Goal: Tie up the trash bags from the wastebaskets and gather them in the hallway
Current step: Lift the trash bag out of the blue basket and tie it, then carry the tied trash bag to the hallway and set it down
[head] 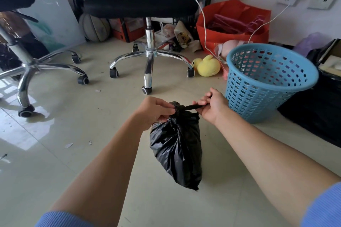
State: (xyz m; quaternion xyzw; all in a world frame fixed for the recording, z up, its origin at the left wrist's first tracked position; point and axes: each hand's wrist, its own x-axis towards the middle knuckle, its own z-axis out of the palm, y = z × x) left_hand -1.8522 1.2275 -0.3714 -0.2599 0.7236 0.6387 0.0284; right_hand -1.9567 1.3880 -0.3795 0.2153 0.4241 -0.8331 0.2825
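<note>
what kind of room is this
Probably a lived-in bedroom or home study: office chairs on a tiled floor, a blue wastebasket, and a yellow plush duck among floor clutter.

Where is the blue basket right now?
In the head view, the blue basket stands on the floor at right, just beyond the right hand, with the yellow duck toy to its left.

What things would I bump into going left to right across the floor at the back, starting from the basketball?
Basketball → silver chair base → yellow duck toy → blue basket.
</note>
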